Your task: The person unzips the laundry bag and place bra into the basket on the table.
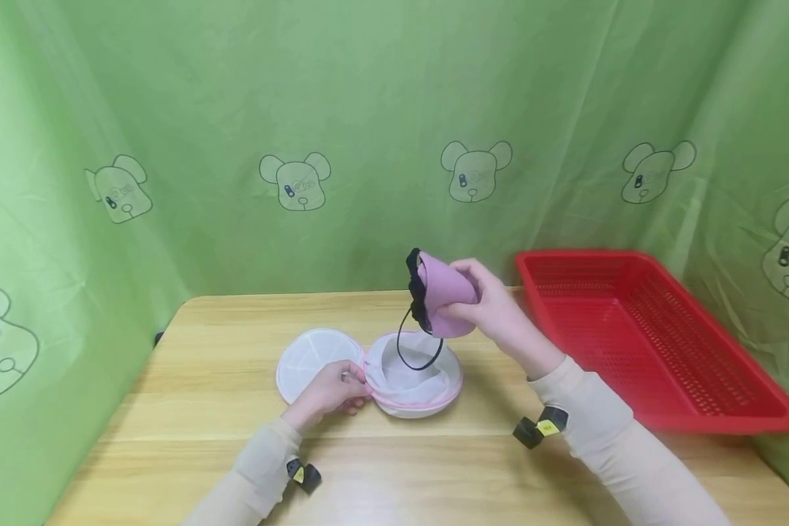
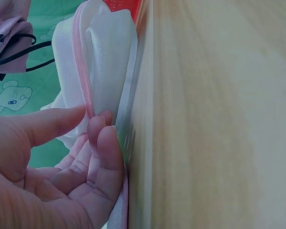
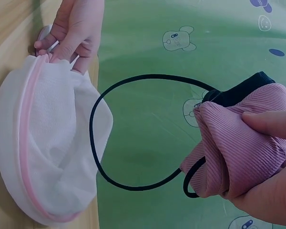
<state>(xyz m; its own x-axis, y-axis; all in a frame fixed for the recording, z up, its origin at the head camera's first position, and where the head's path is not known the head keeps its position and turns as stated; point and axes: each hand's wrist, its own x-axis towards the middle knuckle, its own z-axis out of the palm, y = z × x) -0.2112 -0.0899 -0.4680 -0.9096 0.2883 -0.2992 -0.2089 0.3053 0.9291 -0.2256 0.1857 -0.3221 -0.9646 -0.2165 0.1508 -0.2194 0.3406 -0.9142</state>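
Observation:
A white mesh bra wash bag (image 1: 416, 411) with a pink zipper stands unzipped on the table, its round lid (image 1: 317, 349) folded out to the left. My left hand (image 1: 332, 391) pinches the pink zipper edge (image 2: 83, 71) by the hinge side between thumb and fingers. Above the bag's opening, my right hand (image 1: 496, 310) grips a folded pink ribbed bra (image 1: 448, 296) with black trim. From it a thin black strap (image 3: 91, 129) hangs in a loop over the opening. The folds hide the rest of the bra.
To the right lies a large red plastic basket (image 1: 638, 424) with slotted walls. Wooden table (image 1: 204, 380) surface surrounds the bag. A green curtain (image 1: 381, 88) with printed bear heads hangs behind and at both sides.

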